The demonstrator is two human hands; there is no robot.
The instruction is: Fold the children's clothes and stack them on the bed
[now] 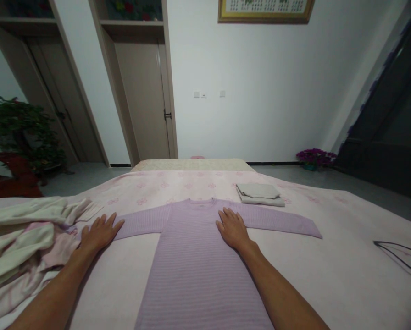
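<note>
A lilac, finely ribbed long-sleeved top [195,266] lies spread flat, neckline away from me and both sleeves stretched out sideways. My left hand [100,231] rests palm down on the end of the left sleeve, its fingers extended and covering the cuff. On the upper right of the chest, near the shoulder, my right hand [232,228] lies flat with fingers stretched out. Neither hand grips the cloth. The top's lower hem is outside the view.
A heap of crumpled clothes [30,247] lies close beside my left hand. Beyond the right sleeve is a folded grey-beige cloth [260,194]. A thin black cord or wire [394,250] is at the right. Everything lies on a pink floral sheet [336,270].
</note>
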